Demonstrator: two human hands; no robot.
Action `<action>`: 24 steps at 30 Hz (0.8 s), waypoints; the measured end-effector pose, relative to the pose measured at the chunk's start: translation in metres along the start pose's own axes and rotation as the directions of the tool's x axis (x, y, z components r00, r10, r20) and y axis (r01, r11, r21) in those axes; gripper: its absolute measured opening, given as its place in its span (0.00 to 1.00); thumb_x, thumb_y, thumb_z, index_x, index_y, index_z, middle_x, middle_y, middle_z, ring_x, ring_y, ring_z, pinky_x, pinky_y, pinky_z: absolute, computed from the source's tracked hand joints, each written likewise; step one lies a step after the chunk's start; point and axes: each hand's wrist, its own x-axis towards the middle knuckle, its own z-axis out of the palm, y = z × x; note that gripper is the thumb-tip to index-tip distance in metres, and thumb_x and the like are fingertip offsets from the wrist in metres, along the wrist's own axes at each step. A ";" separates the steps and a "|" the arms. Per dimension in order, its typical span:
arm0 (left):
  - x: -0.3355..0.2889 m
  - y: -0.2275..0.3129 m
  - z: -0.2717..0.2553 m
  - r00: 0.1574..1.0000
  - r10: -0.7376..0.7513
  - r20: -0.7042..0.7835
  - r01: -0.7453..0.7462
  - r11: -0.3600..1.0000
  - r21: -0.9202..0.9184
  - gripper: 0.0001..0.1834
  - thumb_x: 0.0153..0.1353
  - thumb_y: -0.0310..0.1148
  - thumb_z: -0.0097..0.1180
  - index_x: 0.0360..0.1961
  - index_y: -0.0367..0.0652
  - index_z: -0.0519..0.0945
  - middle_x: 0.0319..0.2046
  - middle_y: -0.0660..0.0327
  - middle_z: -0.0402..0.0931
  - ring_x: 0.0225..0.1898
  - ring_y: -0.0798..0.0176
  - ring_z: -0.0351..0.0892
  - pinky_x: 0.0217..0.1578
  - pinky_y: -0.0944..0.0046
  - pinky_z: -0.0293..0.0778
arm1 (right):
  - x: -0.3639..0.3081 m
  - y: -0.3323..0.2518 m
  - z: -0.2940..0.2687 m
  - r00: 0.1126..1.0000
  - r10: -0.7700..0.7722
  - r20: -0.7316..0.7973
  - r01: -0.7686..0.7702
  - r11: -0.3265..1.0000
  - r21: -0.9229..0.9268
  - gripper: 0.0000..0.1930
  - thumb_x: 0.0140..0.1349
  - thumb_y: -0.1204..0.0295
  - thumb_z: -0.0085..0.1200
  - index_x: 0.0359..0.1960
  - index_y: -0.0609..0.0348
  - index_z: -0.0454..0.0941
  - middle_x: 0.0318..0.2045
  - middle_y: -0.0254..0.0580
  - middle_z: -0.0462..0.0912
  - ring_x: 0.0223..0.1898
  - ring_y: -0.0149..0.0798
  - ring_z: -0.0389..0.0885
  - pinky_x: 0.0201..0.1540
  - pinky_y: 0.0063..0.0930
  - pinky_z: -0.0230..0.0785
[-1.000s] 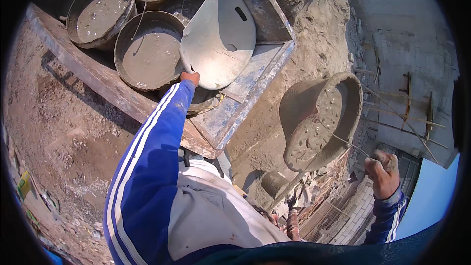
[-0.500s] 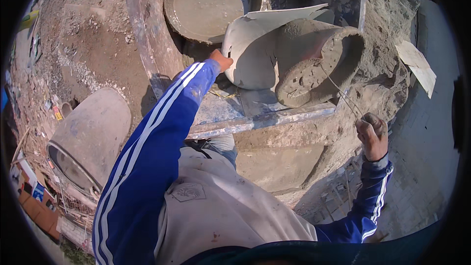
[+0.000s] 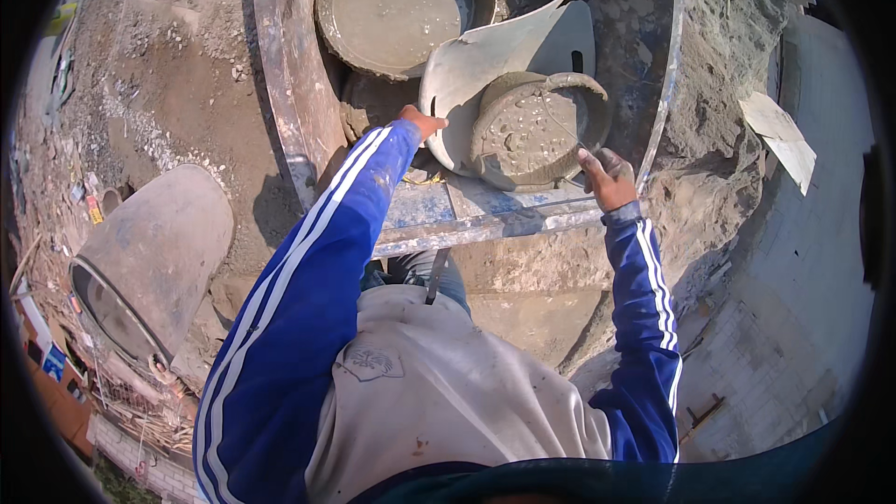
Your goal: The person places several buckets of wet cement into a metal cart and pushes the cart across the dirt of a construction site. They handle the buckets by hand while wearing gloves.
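My left hand (image 3: pixel 425 122) is closed on the near left edge of a pale grey, curved plastic piece (image 3: pixel 495 49), which has slots cut in it. To its right stands a bucket (image 3: pixel 532 135) caked in wet cement, its mouth facing up towards me and some wet mix visible inside. My right hand (image 3: pixel 608 179) is closed at the bucket's near right rim, gripping its thin wire handle (image 3: pixel 563 127). Part of the handle is hidden by the fingers. Both bucket and plastic piece rest within a metal-sided trough (image 3: pixel 523 224).
A wide round tub (image 3: pixel 407 9) of grey liquid sits behind the plastic piece. On the ground at left lies a big grey barrel (image 3: pixel 159 252) on its side. Heaped sand (image 3: pixel 728 56) flanks the trough's right wall, with a flat pale board (image 3: pixel 779 138) beyond.
The bucket has gone from tipped over, mouth to the right, to nearly upright. My right hand has moved left and in towards its rim. My left hand keeps its grip.
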 end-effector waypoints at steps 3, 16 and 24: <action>-0.014 -0.024 -0.002 0.991 0.136 0.002 -0.134 0.982 -0.132 0.54 0.38 0.49 0.68 0.58 0.24 0.56 0.55 0.37 0.62 0.57 0.47 0.65 0.55 0.61 0.63 | -0.034 0.045 0.017 0.791 -0.285 -0.541 0.326 0.945 -0.020 0.21 0.59 0.59 0.52 0.48 0.62 0.72 0.38 0.49 0.77 0.42 0.36 0.75 0.45 0.25 0.67; -0.259 -0.158 -0.094 0.355 0.844 -0.401 -0.701 0.524 0.483 0.42 0.41 0.35 0.64 0.58 0.35 0.60 0.58 0.44 0.56 0.60 0.42 0.55 0.60 0.54 0.54 | -0.178 0.278 0.292 0.652 0.758 -0.003 -0.080 0.073 0.994 0.15 0.55 0.70 0.52 0.45 0.59 0.70 0.18 0.46 0.73 0.11 0.39 0.69 0.13 0.32 0.62; -0.200 -0.242 -0.037 0.748 0.377 -0.546 -0.434 0.901 0.028 0.27 0.50 0.44 0.56 0.47 0.37 0.71 0.42 0.42 0.74 0.47 0.42 0.73 0.47 0.53 0.69 | -0.143 0.202 0.159 0.794 0.213 -0.569 0.204 0.789 0.580 0.34 0.45 0.73 0.59 0.57 0.66 0.61 0.48 0.56 0.73 0.49 0.47 0.73 0.52 0.33 0.64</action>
